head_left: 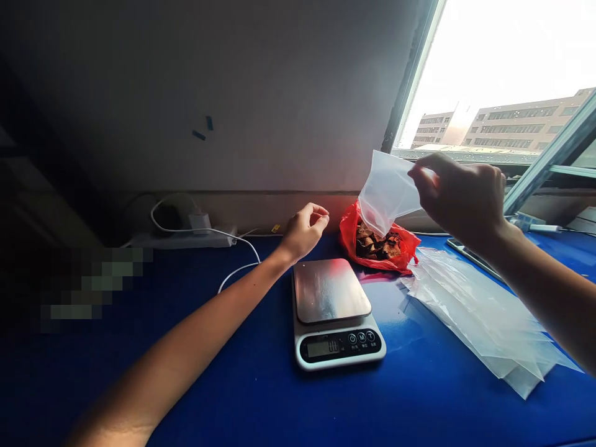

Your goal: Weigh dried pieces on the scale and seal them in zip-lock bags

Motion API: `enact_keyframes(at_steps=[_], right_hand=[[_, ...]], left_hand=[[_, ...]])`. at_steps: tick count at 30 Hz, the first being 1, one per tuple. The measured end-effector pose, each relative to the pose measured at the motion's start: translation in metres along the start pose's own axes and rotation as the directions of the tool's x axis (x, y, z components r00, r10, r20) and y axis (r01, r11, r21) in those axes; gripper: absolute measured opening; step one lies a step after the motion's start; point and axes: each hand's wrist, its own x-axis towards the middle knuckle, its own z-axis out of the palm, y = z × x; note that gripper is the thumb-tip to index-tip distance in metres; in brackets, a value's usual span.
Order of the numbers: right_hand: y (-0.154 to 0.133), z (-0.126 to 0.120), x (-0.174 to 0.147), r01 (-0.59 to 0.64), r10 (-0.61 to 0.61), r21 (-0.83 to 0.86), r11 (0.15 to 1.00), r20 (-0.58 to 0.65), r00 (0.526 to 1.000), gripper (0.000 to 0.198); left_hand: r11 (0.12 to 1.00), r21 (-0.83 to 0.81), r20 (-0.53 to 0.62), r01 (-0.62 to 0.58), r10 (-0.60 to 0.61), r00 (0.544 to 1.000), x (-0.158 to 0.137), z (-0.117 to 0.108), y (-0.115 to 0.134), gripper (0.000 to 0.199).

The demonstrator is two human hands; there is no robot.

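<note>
Here, a clear pouch hangs near the red bag, its edge pinched in the right hand; gripping the opposite edge too would probably steady it. The left hand curls beyond the scale, whether its fingertips meet unclear. The pouch hides some brown pieces; the scale's digits are faint.

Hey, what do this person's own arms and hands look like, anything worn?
The left hand and right hand are ungloved, with no visible rings, watches or bracelets. The left forearm and right forearm are bare, no sleeves in view.
</note>
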Motion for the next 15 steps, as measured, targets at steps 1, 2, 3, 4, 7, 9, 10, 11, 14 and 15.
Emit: enact_keyframes(at_steps=[1, 2, 3, 4, 7, 9, 10, 11, 14, 15], right_hand=[[0.0, -0.01, -0.002, 0.008, -0.007, 0.062, 0.998, -0.026, 1.0, 0.032], [-0.002, -0.022, -0.004, 0.012, -0.002, 0.137, 0.991, -0.071, 0.997, 0.029], [-0.005, -0.033, -0.008, 0.014, 0.014, 0.213, 0.977, -0.133, 0.991, 0.026], [-0.01, -0.044, -0.014, 0.004, 0.057, 0.276, 0.961, -0.212, 0.976, 0.022], [-0.032, -0.063, -0.044, -0.039, 0.191, 0.365, 0.93, -0.391, 0.9, 0.012], [-0.048, -0.06, -0.072, 0.011, 0.127, 0.516, 0.856, -0.232, 0.964, 0.006], [-0.055, -0.055, -0.085, -0.001, 0.092, 0.633, 0.774, -0.11, 0.99, 0.006], [-0.06, -0.05, -0.098, -0.035, 0.069, 0.728, 0.685, -0.018, 0.997, 0.008], [-0.071, -0.035, -0.124, -0.178, 0.045, 0.867, 0.465, 0.178, 0.983, 0.01], [-0.074, -0.033, -0.13, -0.215, 0.042, 0.884, 0.415, 0.218, 0.975, 0.01]], left_hand=[[1.0, -0.022, 0.002, -0.01, 0.01, 1.0, -0.005, 0.0, 0.003, 0.012], [0.999, -0.044, 0.015, -0.018, 0.019, 1.0, -0.011, 0.001, 0.006, 0.014], [0.998, -0.064, 0.041, -0.025, 0.028, 0.999, -0.018, 0.001, 0.011, 0.017], [0.995, -0.097, 0.082, -0.027, 0.035, 0.996, -0.027, 0.002, 0.015, 0.022], [0.953, -0.303, 0.273, 0.009, 0.078, 0.959, -0.055, 0.0, 0.03, 0.037], [0.899, -0.436, 0.299, 0.05, 0.092, 0.95, -0.071, -0.005, 0.036, 0.036], [0.878, -0.473, 0.26, 0.068, 0.066, 0.963, -0.078, -0.01, 0.038, 0.033], [0.868, -0.489, 0.205, 0.086, 0.018, 0.979, -0.085, -0.015, 0.038, 0.03], [0.851, -0.492, 0.105, 0.184, -0.151, 0.983, -0.106, -0.039, 0.031, 0.028], [0.855, -0.469, 0.105, 0.22, -0.193, 0.976, -0.113, -0.048, 0.028, 0.028]])
